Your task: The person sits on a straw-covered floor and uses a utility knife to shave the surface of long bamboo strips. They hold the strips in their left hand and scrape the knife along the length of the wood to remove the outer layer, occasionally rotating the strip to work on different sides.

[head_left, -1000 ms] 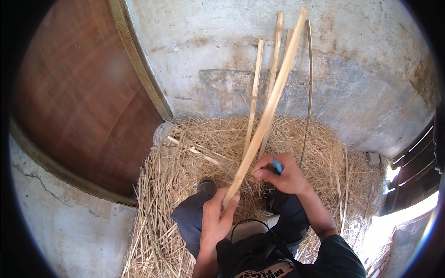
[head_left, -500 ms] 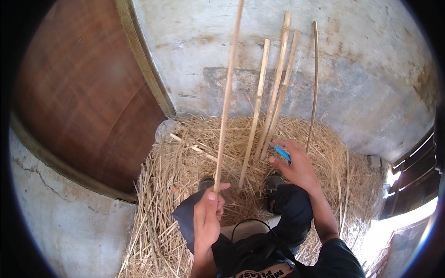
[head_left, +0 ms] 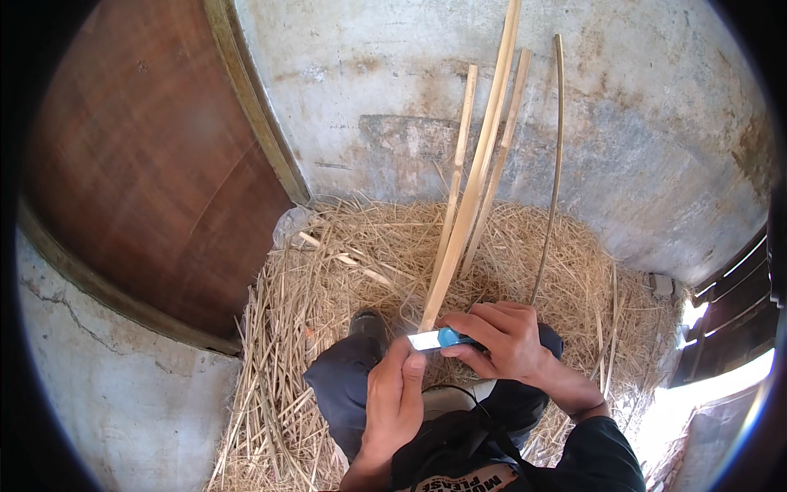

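Observation:
My left hand (head_left: 395, 402) is closed around the near end of a long pale bamboo strip (head_left: 469, 197), which slants up and away to the top edge. My right hand (head_left: 510, 343) grips a blue box cutter (head_left: 452, 336). Its blade lies across the strip just beyond my left fingertips and appears to touch it. Behind the held strip, a shorter bamboo strip (head_left: 462, 131) and another bamboo strip (head_left: 510, 127) lean against the wall. My left fingers hide the strip's lower end.
Straw and shavings (head_left: 328, 287) cover the floor, with cut bamboo pieces (head_left: 348, 261) on top. A thin dark stick (head_left: 559, 123) leans on the stained wall (head_left: 656, 139) ahead. A brown door panel (head_left: 156, 164) stands at left; dark slats (head_left: 738, 303) are at right.
The strip in my left hand has swung right and now shows its broad face. My right hand has come down and left, bringing the cutter's blade to the strip near my left hand.

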`<move>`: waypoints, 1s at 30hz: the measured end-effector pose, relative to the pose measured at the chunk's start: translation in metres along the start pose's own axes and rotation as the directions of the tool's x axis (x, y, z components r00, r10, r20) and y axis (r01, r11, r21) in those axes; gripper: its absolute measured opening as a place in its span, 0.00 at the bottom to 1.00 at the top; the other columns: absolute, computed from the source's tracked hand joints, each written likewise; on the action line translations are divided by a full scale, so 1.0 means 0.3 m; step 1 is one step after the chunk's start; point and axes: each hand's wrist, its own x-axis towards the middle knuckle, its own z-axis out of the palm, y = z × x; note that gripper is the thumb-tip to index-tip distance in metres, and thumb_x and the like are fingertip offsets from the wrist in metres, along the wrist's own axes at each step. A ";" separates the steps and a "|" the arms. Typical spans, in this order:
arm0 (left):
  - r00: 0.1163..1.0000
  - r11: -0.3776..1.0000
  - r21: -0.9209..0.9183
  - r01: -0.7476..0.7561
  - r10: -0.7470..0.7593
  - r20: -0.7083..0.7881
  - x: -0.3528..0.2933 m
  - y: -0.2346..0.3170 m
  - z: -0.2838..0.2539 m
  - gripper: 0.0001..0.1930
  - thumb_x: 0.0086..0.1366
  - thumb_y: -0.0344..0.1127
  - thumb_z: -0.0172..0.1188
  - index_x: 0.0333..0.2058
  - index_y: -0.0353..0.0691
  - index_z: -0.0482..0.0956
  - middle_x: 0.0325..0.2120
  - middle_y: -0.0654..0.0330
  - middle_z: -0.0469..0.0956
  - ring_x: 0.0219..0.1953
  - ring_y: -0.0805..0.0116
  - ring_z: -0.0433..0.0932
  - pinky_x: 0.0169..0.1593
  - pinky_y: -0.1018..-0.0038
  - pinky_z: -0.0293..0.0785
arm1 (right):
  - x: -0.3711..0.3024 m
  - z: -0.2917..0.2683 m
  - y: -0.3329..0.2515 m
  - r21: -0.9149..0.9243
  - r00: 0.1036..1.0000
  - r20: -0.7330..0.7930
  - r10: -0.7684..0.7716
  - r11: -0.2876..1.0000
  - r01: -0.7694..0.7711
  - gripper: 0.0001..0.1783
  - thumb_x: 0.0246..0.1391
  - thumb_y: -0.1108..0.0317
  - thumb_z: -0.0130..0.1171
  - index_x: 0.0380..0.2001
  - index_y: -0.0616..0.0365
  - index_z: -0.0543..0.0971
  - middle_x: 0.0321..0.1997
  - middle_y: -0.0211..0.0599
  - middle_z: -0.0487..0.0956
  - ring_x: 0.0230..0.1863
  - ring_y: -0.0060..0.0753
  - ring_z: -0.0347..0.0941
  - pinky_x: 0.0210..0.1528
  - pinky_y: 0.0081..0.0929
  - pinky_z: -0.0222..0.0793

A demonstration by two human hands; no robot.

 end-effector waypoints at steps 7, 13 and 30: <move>0.994 0.978 0.200 -0.053 0.072 -0.085 -0.012 0.036 0.030 0.11 0.83 0.34 0.48 0.49 0.29 0.72 0.26 0.44 0.76 0.26 0.41 0.77 0.33 0.55 0.71 | 0.005 0.000 -0.011 -0.036 0.999 -0.032 -0.015 0.999 0.014 0.23 0.52 0.51 0.77 0.47 0.51 0.87 0.23 0.25 0.76 0.21 0.30 0.78 0.23 0.28 0.71; 0.993 0.962 0.266 -0.058 0.083 -0.083 -0.018 0.039 0.033 0.11 0.82 0.33 0.48 0.51 0.29 0.71 0.26 0.40 0.77 0.29 0.34 0.80 0.34 0.50 0.73 | 0.012 0.001 -0.011 -0.071 0.999 -0.042 -0.025 0.997 0.022 0.23 0.51 0.51 0.77 0.46 0.50 0.87 0.22 0.23 0.75 0.20 0.28 0.77 0.22 0.27 0.68; 0.991 0.952 0.297 0.069 -0.099 0.089 -0.166 -0.034 0.036 0.12 0.82 0.38 0.48 0.46 0.35 0.73 0.23 0.42 0.77 0.26 0.34 0.80 0.31 0.48 0.73 | -0.023 -0.144 0.314 -0.044 0.802 -0.392 0.451 0.861 -0.506 0.15 0.68 0.57 0.67 0.45 0.59 0.88 0.22 0.34 0.78 0.20 0.23 0.69 0.24 0.27 0.61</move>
